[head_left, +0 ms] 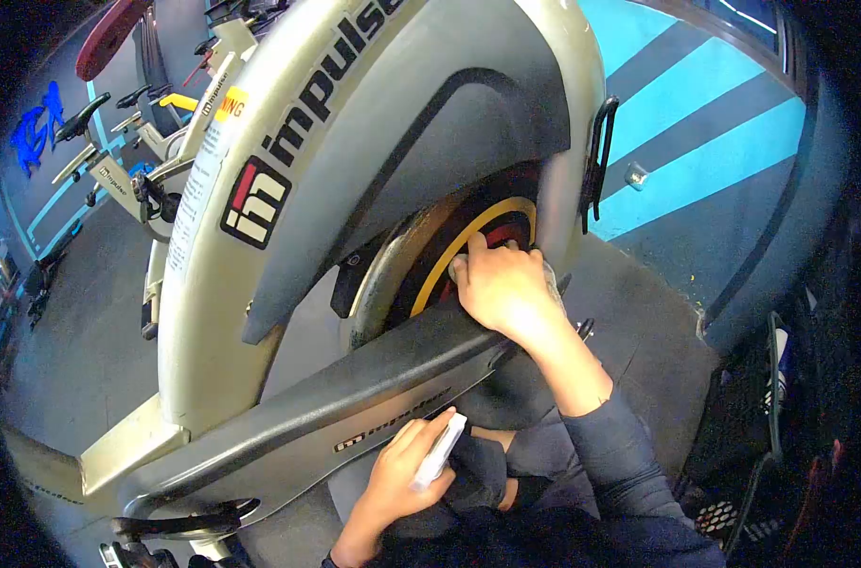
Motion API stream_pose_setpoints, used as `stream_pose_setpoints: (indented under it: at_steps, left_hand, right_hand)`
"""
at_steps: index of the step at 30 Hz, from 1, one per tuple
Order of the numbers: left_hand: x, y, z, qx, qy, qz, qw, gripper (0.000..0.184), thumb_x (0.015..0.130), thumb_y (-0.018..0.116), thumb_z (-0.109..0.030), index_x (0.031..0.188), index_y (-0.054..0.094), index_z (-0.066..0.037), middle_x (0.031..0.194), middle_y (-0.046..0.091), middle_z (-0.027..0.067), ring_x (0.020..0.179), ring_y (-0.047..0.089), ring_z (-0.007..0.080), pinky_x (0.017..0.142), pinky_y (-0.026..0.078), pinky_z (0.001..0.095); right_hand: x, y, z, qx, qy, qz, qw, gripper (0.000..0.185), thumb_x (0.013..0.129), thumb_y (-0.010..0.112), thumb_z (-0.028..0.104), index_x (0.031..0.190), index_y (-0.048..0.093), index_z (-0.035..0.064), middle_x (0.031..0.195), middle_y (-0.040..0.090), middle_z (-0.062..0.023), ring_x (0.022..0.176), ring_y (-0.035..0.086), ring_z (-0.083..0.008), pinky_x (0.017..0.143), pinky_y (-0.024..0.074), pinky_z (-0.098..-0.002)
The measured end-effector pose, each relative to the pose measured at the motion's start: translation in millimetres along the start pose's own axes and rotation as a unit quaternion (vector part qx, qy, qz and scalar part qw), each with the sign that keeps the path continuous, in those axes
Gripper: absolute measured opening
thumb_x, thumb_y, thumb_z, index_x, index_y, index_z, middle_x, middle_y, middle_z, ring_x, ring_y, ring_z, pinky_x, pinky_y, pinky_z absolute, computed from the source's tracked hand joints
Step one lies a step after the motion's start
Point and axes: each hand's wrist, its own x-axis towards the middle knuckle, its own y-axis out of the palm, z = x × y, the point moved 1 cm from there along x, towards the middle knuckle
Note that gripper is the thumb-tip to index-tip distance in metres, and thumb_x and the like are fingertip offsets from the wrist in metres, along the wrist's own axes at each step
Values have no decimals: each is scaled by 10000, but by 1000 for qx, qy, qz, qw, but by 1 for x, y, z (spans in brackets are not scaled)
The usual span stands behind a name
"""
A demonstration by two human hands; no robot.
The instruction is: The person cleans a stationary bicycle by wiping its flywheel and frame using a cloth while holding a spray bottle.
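Observation:
My left hand [407,470], low in front of me, is closed around a small white flat-sided object [440,452] whose kind I cannot make out. Up at the spin bike's flywheel [447,248], my right hand [508,289] reaches over the chain guard [307,402] with its fingers bent against the wheel. A pale edge shows beside these fingers, but what they hold is hidden. The flywheel has a yellow ring and red parts, partly covered by the grey fender [412,123] of the "impulse" bike.
More exercise bikes [113,180] stand at the back left on the dark floor [99,350]. A blue and grey striped wall [705,123] rises at the right. The pedal [179,523] and crank are at lower left. A black mesh item [734,473] lies at lower right.

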Motion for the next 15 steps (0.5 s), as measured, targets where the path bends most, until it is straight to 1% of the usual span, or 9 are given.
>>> stream_pose_setpoints:
  at_steps: [1, 3, 4, 5, 7, 8, 11, 13, 15]
  left_hand:
    - [-1, -1, -1, -2, -1, -1, 1000, 720, 600, 641, -39, 1304, 493, -10, 824, 523, 144, 740, 540, 313, 706, 467, 367]
    - [-1, -2, -3, 6, -28, 20, 999, 723, 621, 667, -39, 1322, 492, -43, 944, 578, 164, 875, 582, 346, 794, 490, 391]
    - [-1, 0, -2, 3, -27, 17, 999, 723, 621, 667, -39, 1322, 492, -43, 944, 578, 164, 875, 582, 346, 794, 490, 391]
    - [0, 1, -2, 2, -10, 16, 1000, 716, 615, 653, -39, 1313, 493, -31, 901, 560, 159, 828, 569, 335, 765, 481, 386]
    - [3, 5, 0, 2, 10, 16, 1000, 710, 609, 640, -40, 1303, 494, -18, 858, 541, 153, 780, 555, 324, 736, 471, 381]
    - [3, 7, 0, 5, 13, 16, 1000, 707, 614, 642, -44, 1304, 493, -20, 865, 544, 155, 792, 557, 330, 746, 473, 386]
    - [4, 8, -2, 12, 12, 25, 1000, 706, 621, 647, -50, 1308, 489, -22, 876, 549, 160, 810, 560, 341, 758, 476, 390]
    - [4, 7, -4, 16, 10, 34, 999, 708, 624, 650, -54, 1311, 487, -22, 880, 551, 162, 817, 561, 345, 762, 478, 391]
    - [2, 7, -5, 22, -15, 51, 998, 721, 630, 672, -56, 1326, 484, -38, 966, 569, 166, 914, 569, 347, 812, 481, 400]
  right_hand:
    - [1, -4, -5, -2, -1, 1, 1000, 329, 934, 468, 308, 997, 564, 0, 788, 674, -209, 833, 654, -399, 779, 459, -536]
    - [4, -14, -25, 258, 19, 111, 959, 385, 909, 533, 335, 1029, 567, -29, 840, 671, -237, 880, 645, -424, 826, 481, -457]
    - [4, -13, -34, 291, 29, 101, 951, 435, 896, 585, 344, 1077, 570, -52, 941, 670, -236, 945, 649, -352, 865, 479, -354]
    - [5, -3, -43, 289, 29, 103, 952, 435, 896, 585, 344, 1077, 570, -52, 941, 670, -236, 945, 649, -352, 865, 479, -354]
    - [9, 9, -48, 462, 42, 94, 881, 507, 895, 576, 399, 1113, 581, -58, 1060, 639, -278, 1070, 611, -353, 926, 447, -391]
    - [8, 14, -53, 505, 55, 113, 854, 502, 910, 572, 397, 1135, 579, -52, 1099, 622, -288, 1075, 611, -336, 930, 443, -379]
    - [11, 22, -54, 486, 45, 114, 865, 498, 911, 571, 395, 1140, 581, -46, 1074, 632, -282, 1069, 614, -348, 926, 446, -384]
    - [4, 1, -39, 455, 28, 99, 885, 475, 921, 540, 388, 1126, 571, -39, 1011, 647, -284, 1030, 629, -377, 920, 453, -416]
    - [-4, -14, -21, 270, 29, 109, 956, 418, 927, 501, 361, 1081, 565, -21, 942, 663, -274, 994, 633, -424, 895, 464, -473]
